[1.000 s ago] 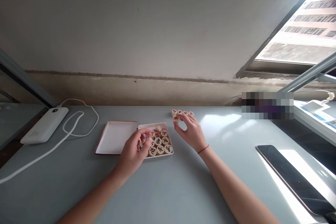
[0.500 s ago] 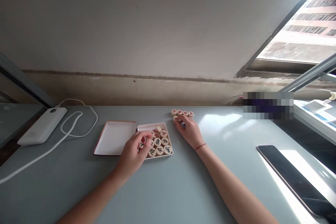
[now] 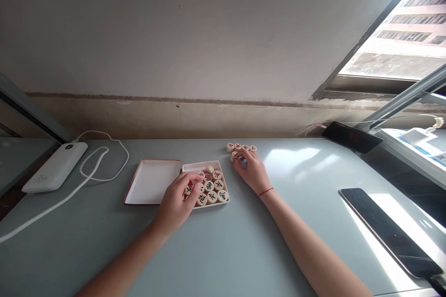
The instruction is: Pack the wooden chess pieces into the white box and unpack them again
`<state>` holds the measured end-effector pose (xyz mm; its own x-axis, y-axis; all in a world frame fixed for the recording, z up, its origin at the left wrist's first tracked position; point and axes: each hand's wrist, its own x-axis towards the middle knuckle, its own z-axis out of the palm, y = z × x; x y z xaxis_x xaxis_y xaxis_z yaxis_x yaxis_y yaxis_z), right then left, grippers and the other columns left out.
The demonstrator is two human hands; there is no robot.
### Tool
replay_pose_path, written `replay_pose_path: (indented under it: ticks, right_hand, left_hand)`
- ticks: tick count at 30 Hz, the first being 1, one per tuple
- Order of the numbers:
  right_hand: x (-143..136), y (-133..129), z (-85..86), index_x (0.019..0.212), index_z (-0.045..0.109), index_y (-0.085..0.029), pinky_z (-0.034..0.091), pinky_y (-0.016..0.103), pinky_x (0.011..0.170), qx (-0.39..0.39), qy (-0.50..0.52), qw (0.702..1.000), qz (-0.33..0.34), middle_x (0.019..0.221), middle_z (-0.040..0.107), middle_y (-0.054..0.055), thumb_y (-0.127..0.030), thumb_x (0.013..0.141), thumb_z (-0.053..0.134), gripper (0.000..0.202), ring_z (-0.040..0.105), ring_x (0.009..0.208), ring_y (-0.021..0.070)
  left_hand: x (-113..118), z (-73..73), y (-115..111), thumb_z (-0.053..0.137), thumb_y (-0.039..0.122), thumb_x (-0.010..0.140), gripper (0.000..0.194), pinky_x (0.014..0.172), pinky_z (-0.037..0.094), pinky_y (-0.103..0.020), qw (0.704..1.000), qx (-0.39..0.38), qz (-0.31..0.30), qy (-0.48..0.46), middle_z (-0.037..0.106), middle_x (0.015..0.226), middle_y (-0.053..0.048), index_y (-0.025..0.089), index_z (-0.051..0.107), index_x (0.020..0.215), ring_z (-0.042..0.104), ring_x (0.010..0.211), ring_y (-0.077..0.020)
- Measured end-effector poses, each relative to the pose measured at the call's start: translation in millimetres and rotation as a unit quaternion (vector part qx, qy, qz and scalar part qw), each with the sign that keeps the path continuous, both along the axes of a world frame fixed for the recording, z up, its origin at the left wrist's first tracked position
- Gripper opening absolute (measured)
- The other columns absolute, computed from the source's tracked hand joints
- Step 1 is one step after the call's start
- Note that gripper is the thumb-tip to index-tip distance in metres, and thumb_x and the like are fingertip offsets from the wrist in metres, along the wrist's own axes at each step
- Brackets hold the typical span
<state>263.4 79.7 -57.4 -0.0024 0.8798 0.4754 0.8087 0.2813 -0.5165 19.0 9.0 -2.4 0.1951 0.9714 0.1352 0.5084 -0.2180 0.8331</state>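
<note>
Several round wooden pieces with red or black characters lie in a white open box (image 3: 226, 180) in the middle of the table. Over the box's left part is my left hand (image 3: 180, 195), thumb and forefinger apart above the pieces, holding nothing. A row of red-marked pieces (image 3: 245, 147) stands at the table's back. Just in front of that row, another piece (image 3: 234, 154) sits beside the fingertips of my right hand (image 3: 251, 169), whose fingers are curved and parted. Left of the box lies its shallow lid (image 3: 153, 182), inside facing up.
A white power bank (image 3: 55, 167) with a looping white cable (image 3: 95, 169) is on the left. To the right lies a black phone (image 3: 386, 229); another dark phone (image 3: 351, 137) leans at the back right. The wall (image 3: 174, 120) borders the table's back edge.
My right hand's fingers have parted from the piece in front of the row, and that piece now shows beside them. My left hand has stayed over the box.
</note>
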Motion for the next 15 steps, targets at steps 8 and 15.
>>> replay_pose_path:
  ticks: [8,15]
  right_hand:
    - [0.1,1.1,-3.5,0.086,0.057,-0.023,0.047,0.034,0.070,-0.001,-0.025,1.000,-0.007,0.082,0.067,0.005,-0.028,0.082,0.051,0.009,0.059,0.078,0.0219]
    - [1.7,6.7,-8.9,0.095,0.059,-0.021,0.047,0.035,0.072,-0.002,-0.031,1.000,-0.003,0.085,0.067,0.007,-0.029,0.085,0.050,0.015,0.059,0.080,0.0231]
  left_hand:
    - [2.1,-1.9,-0.1,0.044,0.035,0.091,0.021,0.063,0.047,-0.024,1.000,0.010,-0.009,-0.011,0.064,0.100,-0.004,0.023,0.062,0.094,0.057,0.081,-0.0161]
    - [3.1,-2.8,-1.4,0.045,0.033,0.091,0.020,0.064,0.048,-0.024,1.000,0.013,-0.020,-0.003,0.064,0.101,-0.004,0.023,0.062,0.092,0.059,0.085,-0.0163]
